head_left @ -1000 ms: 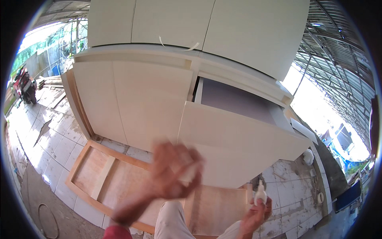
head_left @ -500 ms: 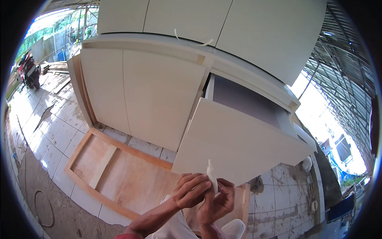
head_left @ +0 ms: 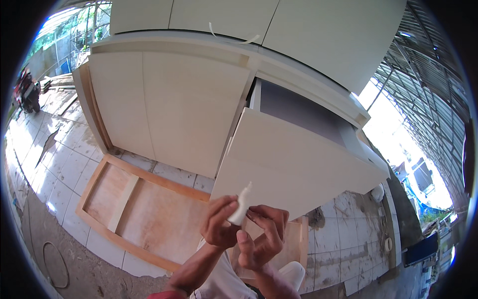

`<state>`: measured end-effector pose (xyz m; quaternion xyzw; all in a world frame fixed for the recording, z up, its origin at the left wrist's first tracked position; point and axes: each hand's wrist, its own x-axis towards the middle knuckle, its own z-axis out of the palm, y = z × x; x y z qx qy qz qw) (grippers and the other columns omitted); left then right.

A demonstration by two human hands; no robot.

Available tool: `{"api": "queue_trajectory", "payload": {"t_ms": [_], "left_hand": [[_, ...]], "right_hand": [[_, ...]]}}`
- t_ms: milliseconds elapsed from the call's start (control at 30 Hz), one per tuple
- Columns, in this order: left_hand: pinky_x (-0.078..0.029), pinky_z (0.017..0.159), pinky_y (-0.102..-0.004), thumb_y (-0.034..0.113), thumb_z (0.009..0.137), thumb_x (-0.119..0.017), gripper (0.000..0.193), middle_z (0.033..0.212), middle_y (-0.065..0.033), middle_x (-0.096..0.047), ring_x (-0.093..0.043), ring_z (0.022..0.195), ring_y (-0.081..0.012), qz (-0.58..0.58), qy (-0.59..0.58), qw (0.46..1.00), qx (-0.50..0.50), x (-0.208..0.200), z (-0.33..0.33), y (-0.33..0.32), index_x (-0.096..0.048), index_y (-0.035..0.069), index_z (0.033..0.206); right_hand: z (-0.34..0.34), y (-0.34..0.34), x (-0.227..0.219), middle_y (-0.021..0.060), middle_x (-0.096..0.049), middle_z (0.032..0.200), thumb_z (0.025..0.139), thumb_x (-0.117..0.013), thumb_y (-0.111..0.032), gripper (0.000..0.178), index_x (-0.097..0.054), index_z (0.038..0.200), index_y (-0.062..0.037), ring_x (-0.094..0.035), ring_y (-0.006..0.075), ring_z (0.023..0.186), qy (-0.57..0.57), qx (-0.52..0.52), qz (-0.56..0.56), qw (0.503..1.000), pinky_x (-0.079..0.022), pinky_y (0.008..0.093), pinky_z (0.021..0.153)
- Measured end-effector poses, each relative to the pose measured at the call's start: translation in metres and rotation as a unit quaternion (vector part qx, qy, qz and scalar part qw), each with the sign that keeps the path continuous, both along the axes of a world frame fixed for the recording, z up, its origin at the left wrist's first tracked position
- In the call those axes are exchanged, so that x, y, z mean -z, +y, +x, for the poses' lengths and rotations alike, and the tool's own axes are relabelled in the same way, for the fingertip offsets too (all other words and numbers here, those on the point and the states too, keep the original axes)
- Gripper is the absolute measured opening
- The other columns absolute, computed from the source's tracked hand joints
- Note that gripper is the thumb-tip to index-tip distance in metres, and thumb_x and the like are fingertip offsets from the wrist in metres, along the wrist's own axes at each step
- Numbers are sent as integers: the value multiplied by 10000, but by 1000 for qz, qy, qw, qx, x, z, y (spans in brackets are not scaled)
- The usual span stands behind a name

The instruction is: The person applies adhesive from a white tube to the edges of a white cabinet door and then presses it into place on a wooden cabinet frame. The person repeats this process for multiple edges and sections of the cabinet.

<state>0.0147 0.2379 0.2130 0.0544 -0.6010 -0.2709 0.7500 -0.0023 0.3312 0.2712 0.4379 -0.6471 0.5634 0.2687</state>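
A small white squeeze bottle (head_left: pixel 241 208) with a narrow nozzle leans a little to the right, its tip pointing up. My left hand (head_left: pixel 218 223) grips it, fingers and thumb wrapped about its body. Close beside its lower part is my right hand (head_left: pixel 266 232), fingers curved and thumb apart from them, with nothing seen between them. Just beyond both hands stands the broad pale front of a pulled-out drawer (head_left: pixel 294 164), whose inside is grey.
The drawer belongs to a large off-white cabinet (head_left: pixel 194 104); thin pale strips (head_left: pixel 251 40) stick out at its ledge. A wooden framed panel (head_left: pixel 164 222) lies on the tiled floor by my legs. A motorcycle (head_left: pixel 27 92) stands far left, and a tape roll (head_left: pixel 388 244) lies right.
The bottle has shifted left and up and now tilts right, held in my left hand. My right hand's fingers have come away from it and spread. The view has shifted slightly.
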Motion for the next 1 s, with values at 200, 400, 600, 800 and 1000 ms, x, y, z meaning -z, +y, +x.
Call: {"api": "queue_trajectory", "payload": {"t_ms": [200,400,600,800,1000], "left_hand": [[-509,845,-257,-6,949,-680,249,1076,-93,-673,-629,990,-148,245,78,950,175,-29,-8,-28,-603,-28,1185],[-429,806,-244,95,1023,-618,208,1039,-29,-628,-553,902,-111,242,122,912,307,-46,-23,-82,-592,-5,1204],[-458,858,-253,53,1007,-641,209,1054,-24,-640,-572,945,-95,186,118,928,301,-68,-40,-98,-600,-6,1203],[-470,910,-249,30,995,-659,216,1077,-44,-646,-593,1006,-105,132,84,956,249,-82,-44,-101,-598,-28,1193],[-482,906,-250,27,989,-667,213,1084,-59,-644,-597,1006,-112,100,47,974,200,-88,-41,-99,-599,-33,1181]], "right_hand": [[-59,17,-31,171,-680,998,798,-744,-102,252,-673,1011,12,-634,314,926,110,12,-8,994,-506,393,811],[-123,30,-80,126,-676,1045,848,-707,-38,199,-665,1036,9,-627,307,931,256,141,70,954,-474,411,824],[-139,36,-79,101,-668,1056,859,-711,-64,207,-678,1055,-8,-602,290,906,297,180,108,931,-460,419,828],[-153,38,-86,100,-646,1141,883,-697,-148,276,-687,1127,-19,-579,292,1003,332,246,120,903,-439,421,894],[-159,40,-114,82,-638,1182,849,-727,-243,435,-653,1236,-57,-534,294,1124,323,205,167,909,-389,451,974]]}}
